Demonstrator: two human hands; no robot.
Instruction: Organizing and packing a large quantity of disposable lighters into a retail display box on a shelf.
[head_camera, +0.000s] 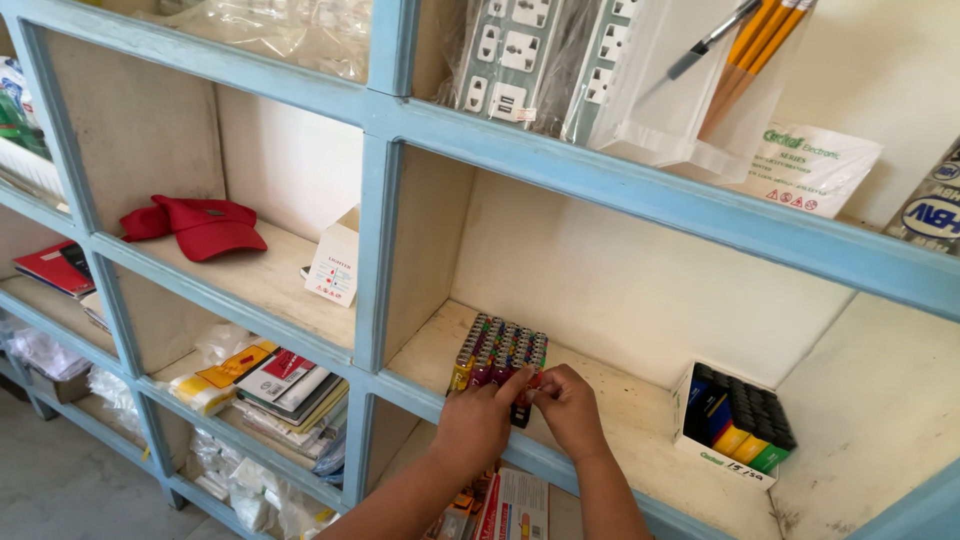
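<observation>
Shelving painted pale blue fills the view, its wooden compartments stacked in rows. At the far left a red booklet lies on a lower shelf, and in the next compartment over a red cap rests on the bare board, well apart from a small white carton that stands against the blue upright. Below that, a pile of flat packets and papers sits in the compartment underneath, with clear plastic bags in the one lower still. In the middle compartment a tray of lighters (many colours, packed upright in tight rows) stands near the front edge of the shelf. The left hand is closed around the near corner of that tray, fingers curled on the front row, and the right hand touches it just beside, thumb and fingers pinched narrow on a dark lighter at the tray's front right corner. Further right on the same board, well apart from the hands, a white box of lighters holds dark, blue, yellow and green ones. Above, on the upper shelf, wrapped power strips lean beside a clear bag of pencils.
</observation>
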